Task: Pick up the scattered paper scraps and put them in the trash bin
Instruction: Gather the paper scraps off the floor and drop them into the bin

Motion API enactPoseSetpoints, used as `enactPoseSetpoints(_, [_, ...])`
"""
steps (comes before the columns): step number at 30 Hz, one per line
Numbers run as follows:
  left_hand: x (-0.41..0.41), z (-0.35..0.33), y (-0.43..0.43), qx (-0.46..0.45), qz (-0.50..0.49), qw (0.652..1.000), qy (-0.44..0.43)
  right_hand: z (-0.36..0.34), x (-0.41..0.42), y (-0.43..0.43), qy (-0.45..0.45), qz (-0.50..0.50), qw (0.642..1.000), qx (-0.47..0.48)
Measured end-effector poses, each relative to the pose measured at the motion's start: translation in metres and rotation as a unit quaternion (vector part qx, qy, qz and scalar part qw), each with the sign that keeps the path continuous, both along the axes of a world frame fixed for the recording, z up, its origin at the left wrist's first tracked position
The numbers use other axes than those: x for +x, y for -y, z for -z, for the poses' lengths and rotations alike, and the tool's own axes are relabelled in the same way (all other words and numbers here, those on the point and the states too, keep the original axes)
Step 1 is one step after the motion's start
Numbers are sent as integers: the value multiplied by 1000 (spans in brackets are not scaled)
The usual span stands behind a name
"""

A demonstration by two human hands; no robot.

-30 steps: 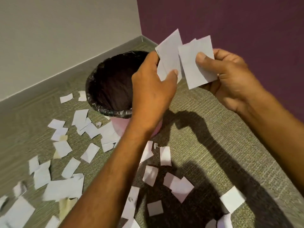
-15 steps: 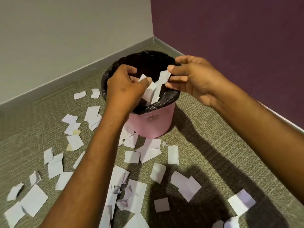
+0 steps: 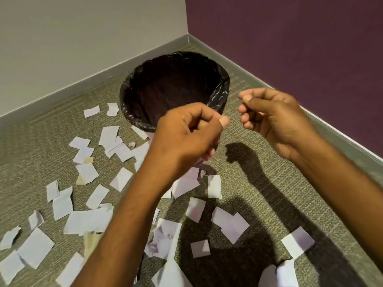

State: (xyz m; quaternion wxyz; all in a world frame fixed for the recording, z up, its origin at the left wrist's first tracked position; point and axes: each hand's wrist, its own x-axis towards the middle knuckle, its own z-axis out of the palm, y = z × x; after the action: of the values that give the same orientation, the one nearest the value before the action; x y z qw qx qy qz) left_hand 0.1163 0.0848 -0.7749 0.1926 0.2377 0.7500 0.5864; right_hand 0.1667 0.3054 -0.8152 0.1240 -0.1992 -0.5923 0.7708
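The trash bin (image 3: 132, 112), lined with a black bag, stands on the carpet in the room's corner; its pink body is mostly hidden behind my left hand. My left hand (image 3: 186, 137) hovers at the bin's near rim, fingers curled in, thumb out, holding nothing. My right hand (image 3: 273, 119) is just right of the bin, fingers loosely curled and empty. Several white paper scraps lie on the carpet left of and in front of the bin, among them a large scrap (image 3: 89, 222) and a square scrap (image 3: 297, 242).
A beige wall (image 3: 83, 38) and a purple wall (image 3: 290, 38) meet behind the bin, with a grey baseboard along both. Green-grey carpet (image 3: 259, 172) right of the bin is bare, crossed by my arms' shadows.
The scraps that both hands held over the bin are gone from my fingers. Both hands have pulled back from the bin's opening toward me.
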Motion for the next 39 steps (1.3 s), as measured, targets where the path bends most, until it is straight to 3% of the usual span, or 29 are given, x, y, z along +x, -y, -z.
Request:
enactPoseSetpoints(3, [11, 39, -5, -33, 87, 995, 47, 36, 18, -7, 59, 0, 998, 16])
enactPoseSetpoints(6, [10, 91, -7, -125, 111, 985, 44, 77, 36, -2, 135, -51, 985, 89])
enactPoseSetpoints(11, [9, 176, -2, -241, 89, 966, -26, 149, 67, 20, 265, -235, 909, 221])
enactPoseSetpoints(15, [13, 219, -4, -289, 82, 948, -107, 178, 85, 25, 282, -337, 817, 373])
enactPoseSetpoints(20, [19, 247, -12, -367, 112, 897, -219, 192, 101, 36, 208, -375, 757, 492])
enactPoseSetpoints(23, [21, 244, -16, -375, 120, 885, -247, 198, 106, 48, 186, -369, 715, 564])
enactPoseSetpoints(25, [19, 244, -15, -372, 123, 889, -236, 201, 107, 53, 184, -360, 714, 572])
enactPoseSetpoints(30, [15, 240, -4, -295, 109, 937, -150, 209, 109, 61, 173, -348, 729, 563])
enactPoseSetpoints(33, [7, 226, 8, -263, 75, 956, -103, 208, 105, 63, 182, -366, 712, 571])
enactPoseSetpoints(36, [-1, 215, 23, -312, 84, 946, -33, 202, 99, 63, 187, -394, 689, 579])
enactPoseSetpoints(39, [1, 220, 36, -366, 119, 922, -37, 200, 96, 65, 183, -396, 689, 579])
